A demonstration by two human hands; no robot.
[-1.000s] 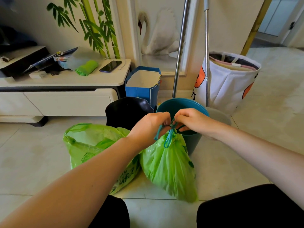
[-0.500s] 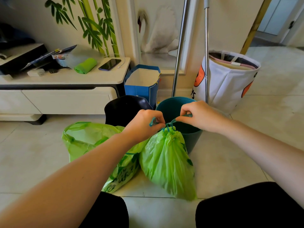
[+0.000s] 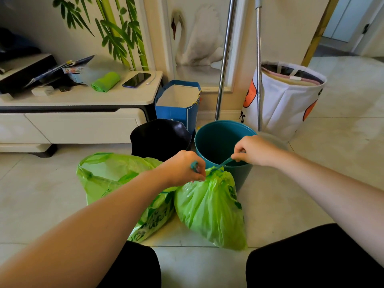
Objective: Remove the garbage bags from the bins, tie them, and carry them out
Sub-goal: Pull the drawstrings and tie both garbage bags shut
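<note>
An open green bag [image 3: 116, 179] slumps on the floor beside the gathered green bag [image 3: 209, 206]; the left hand [image 3: 185, 167] and right hand [image 3: 253, 150] each grip clamped on its teal drawstring [image 3: 225, 162], before the teal bin [image 3: 220, 140].

Two green bags [image 3: 209, 206] [image 3: 116, 181], two bins [image 3: 218, 140] [image 3: 160, 138], two hands [image 3: 185, 167] [image 3: 255, 150].

A green garbage bag [image 3: 209, 208] sat on the floor, its neck gathered shut by a teal drawstring [image 3: 223, 163]. Touching its left side, a second green bag [image 3: 116, 179] gaped open. Behind them stood an empty teal bin [image 3: 220, 140] and, left of it, a black bin [image 3: 160, 136].
</note>
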